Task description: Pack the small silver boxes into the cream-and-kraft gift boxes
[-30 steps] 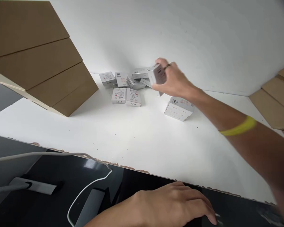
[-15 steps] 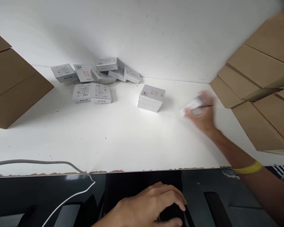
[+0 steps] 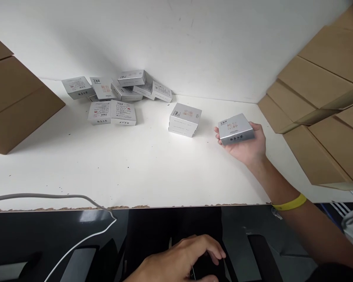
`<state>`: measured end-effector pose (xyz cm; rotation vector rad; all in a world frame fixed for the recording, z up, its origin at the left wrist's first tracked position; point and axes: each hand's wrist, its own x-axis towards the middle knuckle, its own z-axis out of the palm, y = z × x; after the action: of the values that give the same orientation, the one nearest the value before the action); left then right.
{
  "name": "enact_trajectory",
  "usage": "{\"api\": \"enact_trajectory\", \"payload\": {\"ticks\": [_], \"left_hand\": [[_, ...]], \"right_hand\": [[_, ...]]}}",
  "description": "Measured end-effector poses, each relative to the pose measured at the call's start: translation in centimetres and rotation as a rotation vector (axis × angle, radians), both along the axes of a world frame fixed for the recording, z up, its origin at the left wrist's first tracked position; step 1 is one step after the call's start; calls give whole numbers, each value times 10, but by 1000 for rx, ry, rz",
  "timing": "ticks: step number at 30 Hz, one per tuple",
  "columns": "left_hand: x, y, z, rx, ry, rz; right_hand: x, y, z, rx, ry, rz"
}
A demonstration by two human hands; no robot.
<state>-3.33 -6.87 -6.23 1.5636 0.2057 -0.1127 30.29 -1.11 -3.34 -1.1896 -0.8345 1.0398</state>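
Note:
My right hand (image 3: 248, 150) is palm up with its fingers around a flat silver box (image 3: 235, 127), held over the right part of the white table. The box's printed face points upward, with dark lettering and an orange-red design. To the left of that hand stands a neat stack of silver-white boxes (image 3: 184, 119). Below the table edge, over my lap, my left hand (image 3: 179, 256) curls its fingers around something dark. Thin light edges show beside it, but what it is stays hidden against the black clothing.
Several similar silver boxes (image 3: 123, 111) lie loosely piled at the back left by the wall. Brown cardboard cartons stand at left (image 3: 23, 102) and right (image 3: 320, 133). A grey-white cable (image 3: 47, 195) crosses the front left over the table's chipped edge (image 3: 129, 207).
My right hand has turned palm up, bringing the box's printed face upward and towards me. My left hand remains over my lap. The view has shifted slightly.

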Motion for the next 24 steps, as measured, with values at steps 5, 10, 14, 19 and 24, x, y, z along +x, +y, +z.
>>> {"api": "enact_trajectory", "payload": {"ticks": [5, 10, 14, 19, 24], "left_hand": [[-5, -5, -9, -25, -51, 69], [-9, -7, -15, -52, -143, 122], [-9, -8, -16, -50, -165, 137], [-14, -8, -15, -34, -122, 192], [-22, -8, -20, -47, -71, 235]], "right_hand": [[-4, -2, -1, -12, 61, 53], [7, 17, 28, 56, -140, 109], [15, 69, 65, 9, -245, 18], [10, 134, 87, -153, -627, 112], [-3, 147, 82, -367, -886, 238]]}}
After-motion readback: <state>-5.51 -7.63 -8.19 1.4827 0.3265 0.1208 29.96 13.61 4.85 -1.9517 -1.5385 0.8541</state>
